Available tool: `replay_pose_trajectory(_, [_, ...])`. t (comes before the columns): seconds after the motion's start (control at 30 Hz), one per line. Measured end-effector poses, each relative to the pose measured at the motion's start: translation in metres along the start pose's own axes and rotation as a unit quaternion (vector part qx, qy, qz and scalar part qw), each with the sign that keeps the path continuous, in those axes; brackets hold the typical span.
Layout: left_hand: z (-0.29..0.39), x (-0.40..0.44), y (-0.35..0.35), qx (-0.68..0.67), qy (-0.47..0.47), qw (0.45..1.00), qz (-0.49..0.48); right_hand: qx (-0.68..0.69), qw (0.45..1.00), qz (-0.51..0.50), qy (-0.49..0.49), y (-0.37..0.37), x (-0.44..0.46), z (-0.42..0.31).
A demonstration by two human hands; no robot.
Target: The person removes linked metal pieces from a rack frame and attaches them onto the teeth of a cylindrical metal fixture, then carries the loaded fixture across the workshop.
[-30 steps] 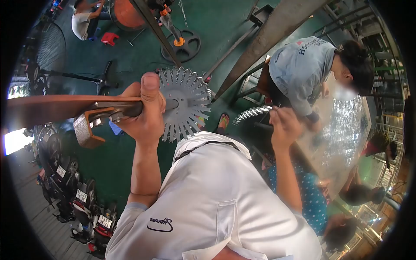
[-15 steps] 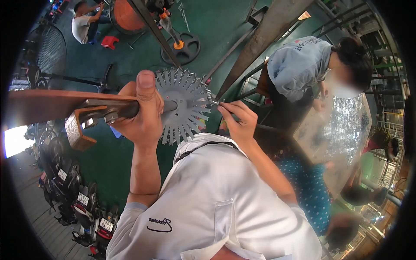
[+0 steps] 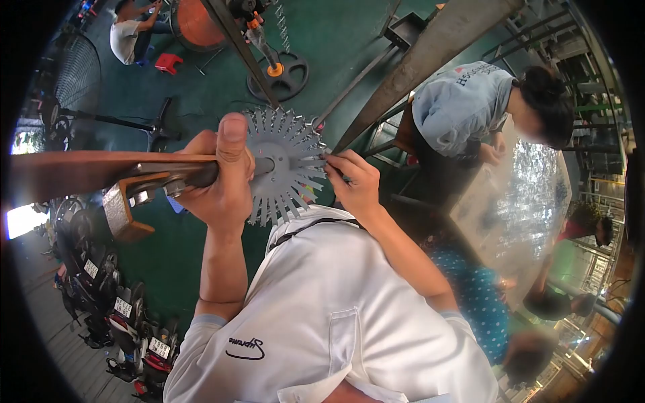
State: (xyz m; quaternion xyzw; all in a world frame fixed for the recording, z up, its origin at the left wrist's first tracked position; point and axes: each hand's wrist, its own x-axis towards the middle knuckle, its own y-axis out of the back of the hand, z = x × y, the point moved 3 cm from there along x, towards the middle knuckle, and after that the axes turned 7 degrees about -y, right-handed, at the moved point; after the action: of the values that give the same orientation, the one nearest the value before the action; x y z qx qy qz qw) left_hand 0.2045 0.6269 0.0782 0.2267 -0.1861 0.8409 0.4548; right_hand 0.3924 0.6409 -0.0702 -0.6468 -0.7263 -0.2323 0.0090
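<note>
Swung in from well apart a second ago, a person's right hand (image 3: 356,185) now meets the right edge of the spoked wheel (image 3: 285,161), its fingers drawn close together, though whether they pinch anything cannot be told. The left hand (image 3: 225,181), its place little changed, is wrapped around a metal bar (image 3: 198,172) just left of the wheel. Beyond, a seated worker (image 3: 123,39) reaches to an orange tub (image 3: 195,23), its contents hidden from view.
</note>
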Motion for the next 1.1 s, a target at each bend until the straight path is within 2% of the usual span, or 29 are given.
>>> replay_pose_trajectory(0.27, [-0.005,0.000,-0.001,0.000,0.009,1.000,-0.008,-0.001,0.997,-0.054,-0.055,-0.003,0.002,-0.001])
replay_pose_trajectory(0.37, [-0.007,-0.001,-0.001,0.002,0.019,1.000,-0.007,-0.006,0.998,-0.049,-0.043,0.000,0.003,-0.001])
replay_pose_trajectory(0.47, [-0.007,0.000,0.002,0.019,0.030,0.999,-0.011,-0.093,0.995,-0.035,0.018,0.024,0.007,-0.017])
replay_pose_trajectory(0.53, [-0.012,0.000,0.006,0.023,0.020,0.999,-0.012,-0.095,0.994,0.056,0.021,0.057,0.017,-0.024])
replay_pose_trajectory(0.6, [-0.018,0.000,0.008,0.016,0.010,1.000,-0.014,-0.065,0.980,0.167,0.086,0.095,0.057,-0.014])
replay_pose_trajectory(0.63, [-0.021,0.000,0.009,0.011,0.011,1.000,-0.017,-0.109,0.972,0.206,0.018,0.111,0.081,-0.007])
replay_pose_trajectory(0.67, [-0.024,-0.001,0.009,0.006,0.015,1.000,-0.020,0.049,0.976,0.212,-0.018,0.120,0.115,0.007])
replay_pose_trajectory(0.7, [-0.024,-0.001,0.008,0.000,0.015,1.000,-0.015,0.054,0.983,0.167,-0.049,0.131,0.149,0.002])
replay_pose_trajectory(0.73, [-0.024,-0.002,0.007,-0.006,0.017,1.000,-0.011,0.080,0.988,0.131,-0.033,0.132,0.183,-0.013])
replay_pose_trajectory(0.83, [-0.026,-0.003,0.006,-0.007,0.020,1.000,-0.015,0.111,0.988,0.035,0.105,0.108,0.279,-0.054])
replay_pose_trajectory(0.87, [-0.030,-0.004,0.008,-0.010,0.015,1.000,-0.019,0.025,0.998,0.008,0.056,0.098,0.309,-0.076])
replay_pose_trajectory(0.93, [-0.029,-0.004,0.008,0.000,0.011,1.000,-0.027,0.101,0.989,-0.065,0.081,0.068,0.367,-0.086])
replay_pose_trajectory(1.1, [-0.028,-0.001,0.013,-0.002,0.005,1.000,-0.004,0.213,0.969,-0.119,0.047,0.010,0.443,-0.118])
